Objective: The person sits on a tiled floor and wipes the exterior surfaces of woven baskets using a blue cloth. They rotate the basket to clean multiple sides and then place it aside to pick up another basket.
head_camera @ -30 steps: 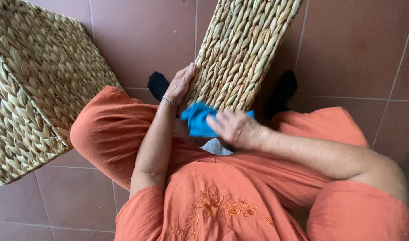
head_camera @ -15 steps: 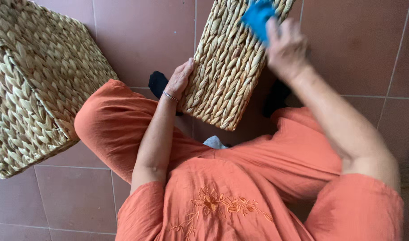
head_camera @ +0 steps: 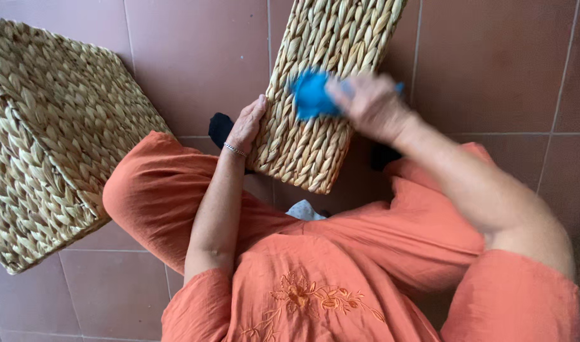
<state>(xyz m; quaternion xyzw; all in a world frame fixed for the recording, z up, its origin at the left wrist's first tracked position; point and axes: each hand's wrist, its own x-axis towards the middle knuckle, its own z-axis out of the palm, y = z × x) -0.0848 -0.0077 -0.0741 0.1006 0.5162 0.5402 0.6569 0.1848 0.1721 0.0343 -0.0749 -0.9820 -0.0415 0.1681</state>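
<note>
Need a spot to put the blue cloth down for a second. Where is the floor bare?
Bare tile lies between the big woven basket on the left and the held woven basket, and right of it to the frame edge. Crowded: the lap, where the left hand steadies that basket and the right hand presses the blue cloth on it.

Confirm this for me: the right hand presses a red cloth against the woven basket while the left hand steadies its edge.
Not quite: the cloth is blue, not red, as the head view shows. The right hand presses it against the woven basket while the left hand steadies its edge.
</note>
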